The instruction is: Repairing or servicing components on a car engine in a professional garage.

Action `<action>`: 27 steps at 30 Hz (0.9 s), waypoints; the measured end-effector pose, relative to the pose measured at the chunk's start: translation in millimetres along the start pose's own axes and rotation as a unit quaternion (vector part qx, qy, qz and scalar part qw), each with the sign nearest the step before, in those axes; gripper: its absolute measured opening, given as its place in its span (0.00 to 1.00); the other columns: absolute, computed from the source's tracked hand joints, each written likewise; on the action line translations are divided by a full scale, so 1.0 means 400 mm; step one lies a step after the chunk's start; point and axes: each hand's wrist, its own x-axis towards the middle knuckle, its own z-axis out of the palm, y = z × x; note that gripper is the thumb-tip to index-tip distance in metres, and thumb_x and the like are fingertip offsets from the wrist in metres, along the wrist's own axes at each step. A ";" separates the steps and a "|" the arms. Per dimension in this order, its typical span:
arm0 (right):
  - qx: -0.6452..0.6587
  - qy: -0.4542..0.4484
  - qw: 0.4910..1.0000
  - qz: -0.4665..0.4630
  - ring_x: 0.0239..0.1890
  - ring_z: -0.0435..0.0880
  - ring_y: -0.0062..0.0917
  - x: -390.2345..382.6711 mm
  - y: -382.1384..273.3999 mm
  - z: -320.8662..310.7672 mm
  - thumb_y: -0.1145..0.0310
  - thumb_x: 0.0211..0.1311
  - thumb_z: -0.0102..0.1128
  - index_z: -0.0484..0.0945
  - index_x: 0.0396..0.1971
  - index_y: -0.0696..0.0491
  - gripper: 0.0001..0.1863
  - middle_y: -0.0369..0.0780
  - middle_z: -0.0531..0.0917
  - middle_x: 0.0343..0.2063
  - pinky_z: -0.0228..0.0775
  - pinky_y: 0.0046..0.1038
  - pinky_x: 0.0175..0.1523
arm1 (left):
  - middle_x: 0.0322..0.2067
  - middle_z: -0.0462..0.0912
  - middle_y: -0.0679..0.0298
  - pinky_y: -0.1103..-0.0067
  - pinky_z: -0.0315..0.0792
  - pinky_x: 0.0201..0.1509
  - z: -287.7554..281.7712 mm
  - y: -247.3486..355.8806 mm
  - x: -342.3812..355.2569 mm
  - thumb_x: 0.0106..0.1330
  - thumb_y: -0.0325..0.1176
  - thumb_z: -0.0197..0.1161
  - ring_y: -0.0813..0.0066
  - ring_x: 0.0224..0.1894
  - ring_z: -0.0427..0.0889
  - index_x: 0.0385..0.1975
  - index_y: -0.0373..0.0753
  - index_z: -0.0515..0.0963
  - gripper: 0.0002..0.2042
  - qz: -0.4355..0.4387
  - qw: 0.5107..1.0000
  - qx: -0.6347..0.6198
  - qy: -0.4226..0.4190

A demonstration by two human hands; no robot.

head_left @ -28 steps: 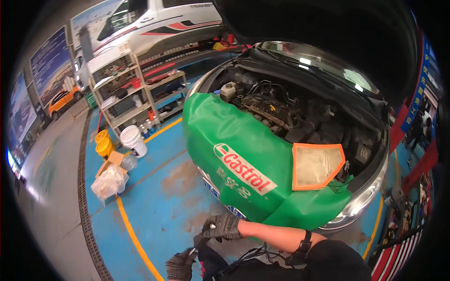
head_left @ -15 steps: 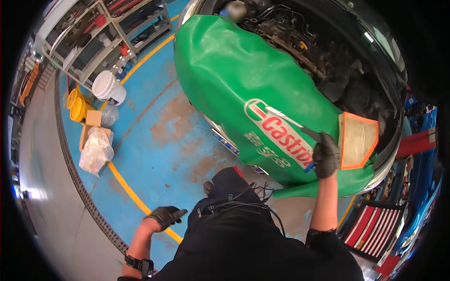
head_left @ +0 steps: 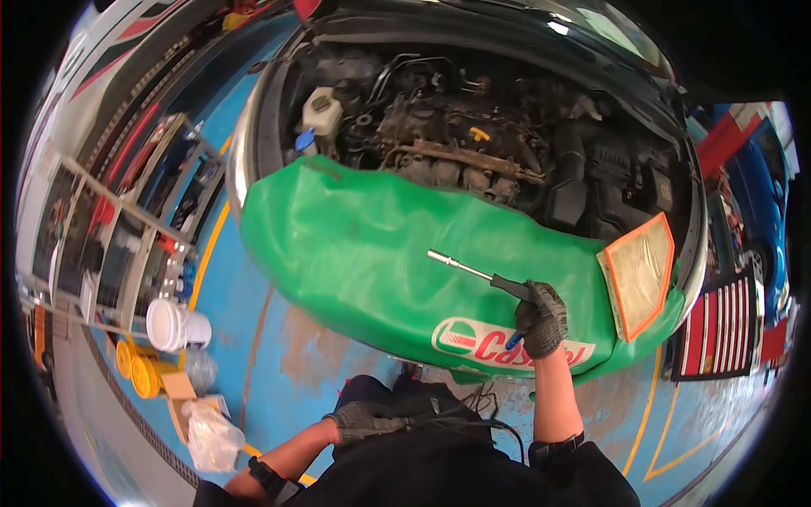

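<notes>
My right hand (head_left: 542, 319), in a dark knitted work glove, is closed around the handle of a socket driver (head_left: 463, 265). The driver's long metal shaft points up and left over the green fender cover (head_left: 363, 228), and a blue handle end shows below my fist. My left hand (head_left: 365, 422), gloved too, lies at my waist by some black cables, fingers stretched out and seemingly holding nothing. An orange-rimmed air filter (head_left: 638, 277) rests at the cover's right end. Beyond it the engine (head_left: 456, 127) is exposed, with a yellow dipstick handle (head_left: 480, 134).
The raised hood (head_left: 473, 46) stands beyond the engine bay. A white reservoir (head_left: 321, 114) and blue cap (head_left: 305, 140) sit at its left. Left on the floor are a white bucket (head_left: 176, 327), yellow buckets (head_left: 145, 374) and a plastic bag (head_left: 211, 435). A red tool cabinet (head_left: 716, 325) stands right.
My view has swung toward the engine bay, showing more of it. My left hand has come in from the side to my waist. The socket driver stays in my right hand, above the cover.
</notes>
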 end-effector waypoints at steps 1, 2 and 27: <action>-0.008 -0.020 1.000 -0.013 0.10 0.64 0.17 -0.001 -0.008 0.000 0.66 0.65 0.60 0.74 0.30 0.53 0.08 0.33 0.68 0.12 0.54 0.20 0.15 | 0.48 0.83 0.55 0.73 0.73 0.54 -0.022 0.022 0.031 0.67 0.58 0.56 0.69 0.50 0.80 0.55 0.35 0.76 0.31 0.003 1.000 0.010 -0.009; 0.001 0.002 1.000 -0.026 0.09 0.67 0.20 0.001 -0.015 -0.003 0.65 0.63 0.62 0.75 0.37 0.57 0.11 0.38 0.75 0.14 0.55 0.23 0.13 | 0.47 0.82 0.52 0.70 0.72 0.54 -0.049 0.044 0.062 0.66 0.59 0.56 0.62 0.51 0.80 0.55 0.34 0.76 0.32 0.016 0.992 0.114 -0.044; -0.036 0.287 0.944 -0.158 0.11 0.70 0.19 -0.004 -0.124 0.223 0.64 0.62 0.61 0.77 0.37 0.56 0.11 0.38 0.77 0.14 0.58 0.20 0.15 | 0.32 0.81 0.40 0.58 0.71 0.44 -0.362 0.248 0.372 0.65 0.64 0.47 0.45 0.38 0.81 0.36 0.28 0.80 0.36 0.296 0.689 0.389 -0.535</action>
